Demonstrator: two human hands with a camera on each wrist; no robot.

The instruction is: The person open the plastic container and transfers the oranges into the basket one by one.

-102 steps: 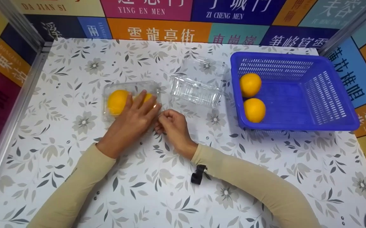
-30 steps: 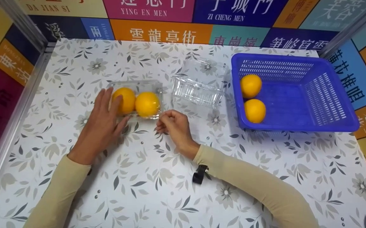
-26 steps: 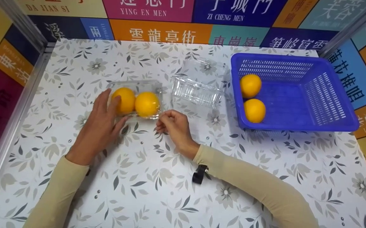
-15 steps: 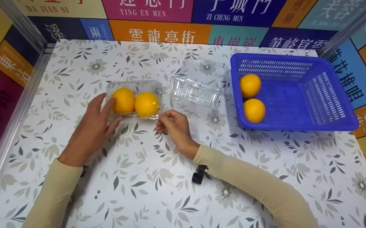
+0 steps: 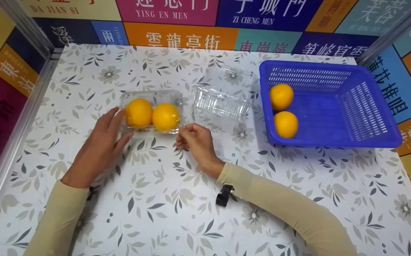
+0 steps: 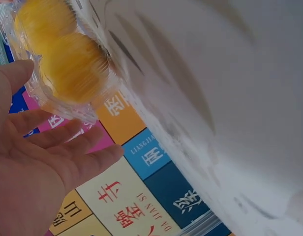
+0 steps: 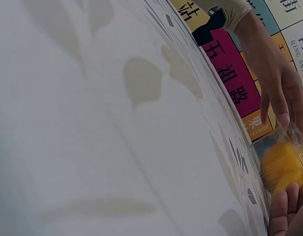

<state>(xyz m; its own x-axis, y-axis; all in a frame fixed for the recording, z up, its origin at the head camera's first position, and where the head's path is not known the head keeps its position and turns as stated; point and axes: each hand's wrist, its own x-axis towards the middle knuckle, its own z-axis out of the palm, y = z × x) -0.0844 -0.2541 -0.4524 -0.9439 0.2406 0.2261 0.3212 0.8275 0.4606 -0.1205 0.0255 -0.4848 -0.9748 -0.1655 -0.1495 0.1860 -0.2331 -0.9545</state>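
Observation:
Two oranges (image 5: 139, 112) lie side by side in a clear plastic clamshell box (image 5: 155, 93) left of centre, in the head view. The right hand (image 5: 199, 144) pinches the box's near right corner between thumb and curled fingers. At the box's left end is the left hand (image 5: 98, 145), its fingers spread and relaxed, fingertips right by the wall. In the left wrist view its fingers (image 6: 87, 162) extend beside the box, holding nothing. The right wrist view shows the right hand's fingertips (image 7: 291, 196) low at the edge, and the left hand beyond the oranges.
A second clear plastic box (image 5: 221, 103), lid open, stands right of the filled one. Further right, a blue perforated basket (image 5: 333, 139) holds two more oranges (image 5: 285, 124) along its left side. Printed panels (image 5: 177, 35) border the floral tabletop at the back and sides.
The left hand has come off the top of the box, where it lay over the right orange, and drawn back to the box's left end. The right hand keeps its place at the corner.

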